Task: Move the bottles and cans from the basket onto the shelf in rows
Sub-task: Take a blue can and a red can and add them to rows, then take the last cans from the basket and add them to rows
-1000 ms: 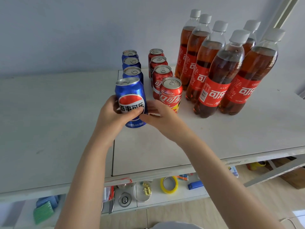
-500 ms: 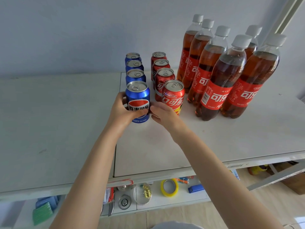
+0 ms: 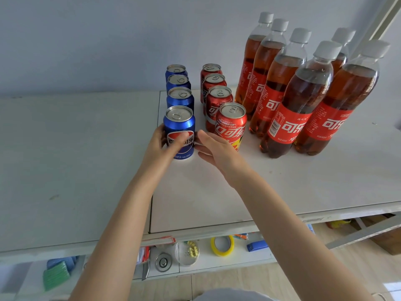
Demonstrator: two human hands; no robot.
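Note:
A blue cola can (image 3: 180,124) stands on the white shelf (image 3: 86,161) at the front of a row of blue cans (image 3: 179,94). My left hand (image 3: 161,146) grips this front can from the left, thumb across its label. My right hand (image 3: 217,152) is just right of the can with fingers straight, its fingertips at the can's side. A row of red cans (image 3: 231,123) runs beside the blue row. Several brown cola bottles (image 3: 297,101) with red labels and white caps stand in rows to the right. No basket is in view.
The wall (image 3: 108,40) rises right behind the rows. A lower shelf holds a yellow tape roll (image 3: 222,245), a blue stapler (image 3: 257,245), a round tin (image 3: 162,261) and green pads (image 3: 56,276). Bare shelf surface stretches to the left.
The blue can was lifted a second ago; it has moved back and down and now stands at the front of the blue row. My right hand has loosened and drawn slightly away.

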